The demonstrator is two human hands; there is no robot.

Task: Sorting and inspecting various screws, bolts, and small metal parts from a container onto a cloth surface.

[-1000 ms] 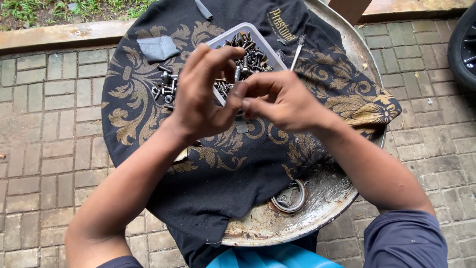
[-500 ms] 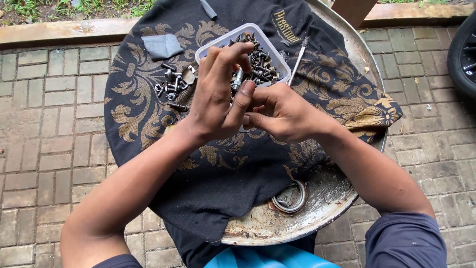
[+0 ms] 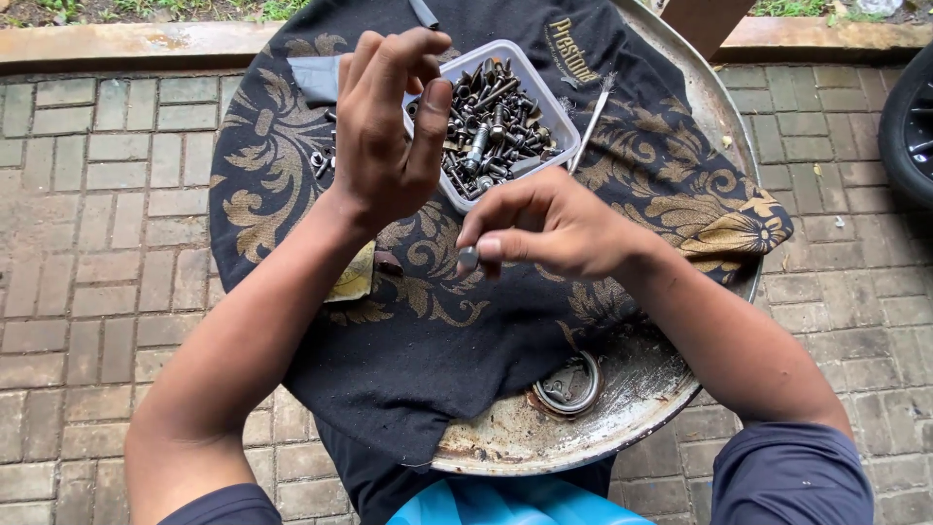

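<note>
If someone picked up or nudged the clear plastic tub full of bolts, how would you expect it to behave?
The clear plastic tub is heaped with metal bolts, so it would probably feel heavy for its size. Its thin walls may flex if gripped by one edge. It rests on a dark patterned cloth, so a push would likely drag or bunch the fabric rather than slide cleanly.

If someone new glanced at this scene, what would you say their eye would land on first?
Most likely the clear plastic tub heaped with dark bolts and screws, at the top centre of a black cloth with gold ornament spread over a rusty round metal top. Just in front, the right hand pinches a small metal piece, while the left hand is raised beside the tub.
</note>
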